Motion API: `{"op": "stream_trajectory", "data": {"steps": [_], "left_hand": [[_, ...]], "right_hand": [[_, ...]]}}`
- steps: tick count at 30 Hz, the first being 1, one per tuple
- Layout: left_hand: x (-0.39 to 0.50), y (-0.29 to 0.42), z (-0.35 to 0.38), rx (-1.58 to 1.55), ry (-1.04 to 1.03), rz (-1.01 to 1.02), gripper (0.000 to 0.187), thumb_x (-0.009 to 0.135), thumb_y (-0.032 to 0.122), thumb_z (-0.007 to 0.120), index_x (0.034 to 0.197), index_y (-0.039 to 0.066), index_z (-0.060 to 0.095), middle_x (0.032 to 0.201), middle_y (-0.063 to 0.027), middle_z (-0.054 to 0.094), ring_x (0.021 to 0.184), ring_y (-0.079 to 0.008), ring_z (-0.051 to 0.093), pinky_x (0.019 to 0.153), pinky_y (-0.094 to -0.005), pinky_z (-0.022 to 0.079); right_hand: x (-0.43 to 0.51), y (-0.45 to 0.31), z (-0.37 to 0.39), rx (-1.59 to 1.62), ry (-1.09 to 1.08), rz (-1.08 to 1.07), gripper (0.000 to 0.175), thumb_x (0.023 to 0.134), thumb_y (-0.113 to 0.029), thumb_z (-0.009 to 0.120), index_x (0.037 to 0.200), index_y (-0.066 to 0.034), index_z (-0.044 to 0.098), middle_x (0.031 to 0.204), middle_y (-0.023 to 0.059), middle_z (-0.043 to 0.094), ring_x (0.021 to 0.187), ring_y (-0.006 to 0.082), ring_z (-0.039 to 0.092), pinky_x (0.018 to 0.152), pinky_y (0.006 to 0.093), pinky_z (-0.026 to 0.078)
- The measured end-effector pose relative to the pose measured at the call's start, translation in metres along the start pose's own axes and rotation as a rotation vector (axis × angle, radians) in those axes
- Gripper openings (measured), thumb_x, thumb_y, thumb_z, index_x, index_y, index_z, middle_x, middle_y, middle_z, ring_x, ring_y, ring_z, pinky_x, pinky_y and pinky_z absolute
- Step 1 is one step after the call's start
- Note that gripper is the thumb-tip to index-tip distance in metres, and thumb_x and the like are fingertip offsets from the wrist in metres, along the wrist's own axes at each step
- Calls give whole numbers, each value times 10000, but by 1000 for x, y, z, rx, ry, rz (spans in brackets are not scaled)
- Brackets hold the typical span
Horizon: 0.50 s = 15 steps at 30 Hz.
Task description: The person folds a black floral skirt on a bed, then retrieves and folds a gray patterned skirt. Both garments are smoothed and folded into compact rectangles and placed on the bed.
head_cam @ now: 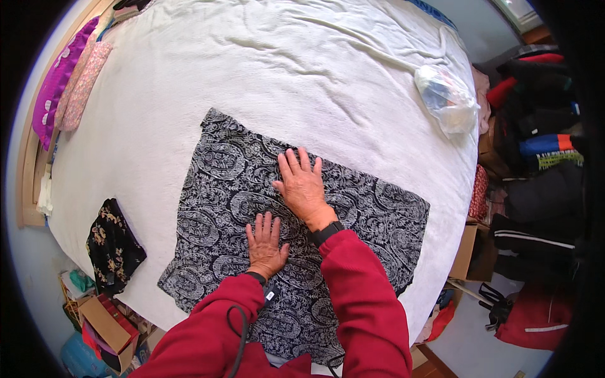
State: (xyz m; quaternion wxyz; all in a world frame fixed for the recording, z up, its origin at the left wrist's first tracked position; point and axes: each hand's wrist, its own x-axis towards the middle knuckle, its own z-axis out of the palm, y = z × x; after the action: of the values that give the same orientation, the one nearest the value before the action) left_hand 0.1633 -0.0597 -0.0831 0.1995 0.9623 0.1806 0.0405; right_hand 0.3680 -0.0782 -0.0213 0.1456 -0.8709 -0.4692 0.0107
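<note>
A black-and-white paisley garment lies spread on a white blanket that covers the bed. My left hand rests palm down near the middle of the cloth, its fingers spread. Farther up, close to the garment's far edge, my right hand is pressed flat with the fingers apart. Neither hand grasps anything. My forearms in red sleeves hide part of the near side of the cloth, which reaches to my body.
A folded black floral garment lies at the bed's left edge. A clear plastic bag with things inside sits at the upper right. Pillows line the upper left. Piled dark clothes and cardboard boxes flank the bed.
</note>
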Motion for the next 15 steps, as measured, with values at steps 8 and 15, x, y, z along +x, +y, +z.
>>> {"op": "stream_trajectory", "data": {"steps": [8,15], "left_hand": [[-3,-3,6,36,-47,-48,809,811,413,614,1485,104,292,1576,-150,181,1460,-367,122,1139,-609,70],[1,-4,2,27,-141,-108,822,789,409,636,1477,101,307,1563,-153,211,1450,-373,154,1130,-618,99]], "right_hand": [[61,-28,42,-7,-112,-127,704,916,-480,536,1471,-89,350,1536,152,309,1441,335,216,1097,641,190],[64,-45,28,34,-77,6,744,856,-428,648,1462,-101,365,1520,191,310,1421,417,211,1075,667,205]]}}
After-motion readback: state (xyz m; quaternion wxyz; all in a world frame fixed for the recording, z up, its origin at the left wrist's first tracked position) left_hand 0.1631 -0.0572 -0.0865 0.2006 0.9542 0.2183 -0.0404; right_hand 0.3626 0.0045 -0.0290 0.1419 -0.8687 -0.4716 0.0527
